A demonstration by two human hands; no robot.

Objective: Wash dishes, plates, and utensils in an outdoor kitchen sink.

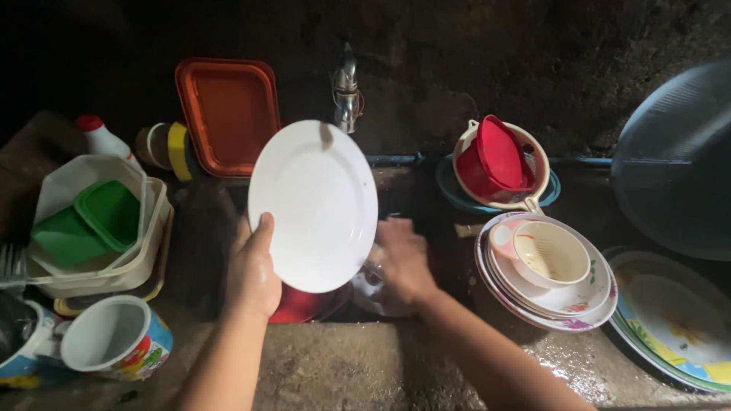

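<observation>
My left hand (pixel 254 272) grips the lower left rim of a white round plate (pixel 314 204), held tilted up over a dark stone sink (pixel 343 358). A metal tap (pixel 346 95) stands just behind the plate's top edge. My right hand (pixel 403 259) is blurred, low in the sink to the right of the plate, resting on something pale that I cannot make out. A red dish (pixel 301 306) lies in the sink under the plate.
At the right, a cream bowl (pixel 550 253) sits on a stack of plates (pixel 548 312), with a floral plate (pixel 678 320) and a red bowl in a strainer (pixel 496 161) nearby. On the left are green-lidded tubs (pixel 99 221), a patterned mug (pixel 118 337), a white bottle (pixel 103 138) and an orange tray (pixel 228 114).
</observation>
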